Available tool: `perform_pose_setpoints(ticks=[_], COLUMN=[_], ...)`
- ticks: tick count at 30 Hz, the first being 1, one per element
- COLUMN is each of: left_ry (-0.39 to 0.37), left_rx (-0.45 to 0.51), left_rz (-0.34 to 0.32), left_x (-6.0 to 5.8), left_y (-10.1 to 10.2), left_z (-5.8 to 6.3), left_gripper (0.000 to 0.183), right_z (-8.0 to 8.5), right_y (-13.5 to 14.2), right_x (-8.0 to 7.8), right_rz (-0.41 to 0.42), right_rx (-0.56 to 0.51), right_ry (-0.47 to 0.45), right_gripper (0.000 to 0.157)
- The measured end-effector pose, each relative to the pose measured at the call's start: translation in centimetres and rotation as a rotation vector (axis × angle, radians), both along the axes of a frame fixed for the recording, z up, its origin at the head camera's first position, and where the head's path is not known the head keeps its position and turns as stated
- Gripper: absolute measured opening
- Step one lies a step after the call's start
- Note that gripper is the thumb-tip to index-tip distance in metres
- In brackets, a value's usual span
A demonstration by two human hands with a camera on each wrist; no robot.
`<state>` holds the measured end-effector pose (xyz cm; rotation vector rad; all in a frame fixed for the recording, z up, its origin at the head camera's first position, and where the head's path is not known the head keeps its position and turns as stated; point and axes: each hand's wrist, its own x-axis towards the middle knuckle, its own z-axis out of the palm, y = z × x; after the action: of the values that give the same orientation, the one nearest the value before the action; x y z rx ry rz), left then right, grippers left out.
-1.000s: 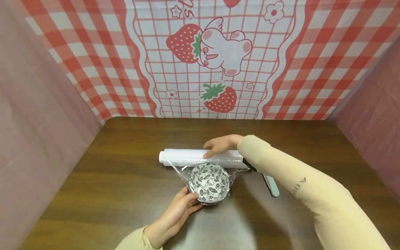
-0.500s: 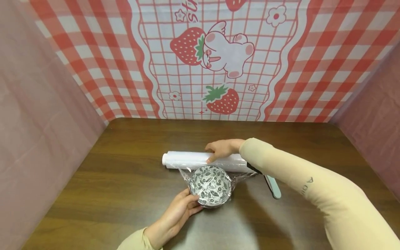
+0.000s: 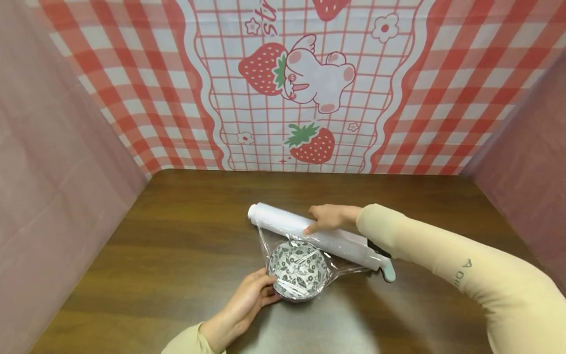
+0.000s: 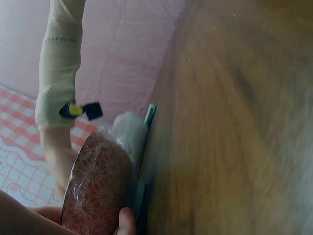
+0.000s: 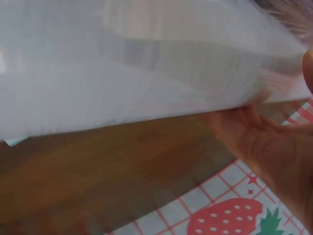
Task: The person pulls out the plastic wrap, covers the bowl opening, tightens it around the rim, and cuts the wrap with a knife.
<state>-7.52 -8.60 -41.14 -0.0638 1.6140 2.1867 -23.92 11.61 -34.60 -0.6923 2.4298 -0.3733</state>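
A patterned bowl (image 3: pixel 298 269) stands on the table with clear cling film stretched over its top. My left hand (image 3: pixel 248 304) holds its near left side, thumb at the rim and fingers lower down. Its outer wall (image 4: pixel 98 183) looks reddish with a flower pattern in the left wrist view. Behind it, a cling film roll (image 3: pixel 279 220) lies slanted, its right end nearer me. My right hand (image 3: pixel 332 217) grips the roll around its middle, the thumb on the near side. Film runs from the roll to the bowl, bunched at the right.
A slim tool with a pale green handle (image 3: pixel 389 271) lies at the roll's right end, partly hidden under it. The brown wooden table (image 3: pixel 177 275) meets a red checked cloth (image 3: pixel 300 98) at the back. Pink cloth (image 3: pixel 53 162) hangs at both sides.
The roll has turned from lying straight across to a slant and shifted right; its right end now covers part of the green-handled tool. My right hand moved right with it. My left hand stays at the bowl.
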Motion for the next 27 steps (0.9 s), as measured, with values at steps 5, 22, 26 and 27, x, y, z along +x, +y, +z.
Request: perform_pose_setpoints(ticks=[5, 22, 26, 27], left_ry=[0.018, 0.023, 0.037, 0.043], left_rx=[-0.095, -0.348, -0.378, -0.385], left_rz=[0.005, 0.140, 0.131, 0.123], left_x=[-0.8, -5.2, -6.9, -7.3], left_y=[-0.5, -1.1, -1.4, -1.4], left_z=[0.2, 0.5, 0.4, 0.4], left_gripper=[0.050, 0.037, 0.038, 0.038], right_z=[-0.4, -1.0, -0.9, -0.9], right_y=[1.4, 3.9, 4.2, 4.2], right_x=[1.1, 5.9, 6.6, 6.7], right_rz=[-0.175, -0.677, -0.727, -0.736], right_rx=[-0.100, -0.422, -0.457, -0.464], right_ry=[-0.064, -0.311, -0.331, -0.336], right_gripper=[0.066, 0.041, 0.053, 0.054])
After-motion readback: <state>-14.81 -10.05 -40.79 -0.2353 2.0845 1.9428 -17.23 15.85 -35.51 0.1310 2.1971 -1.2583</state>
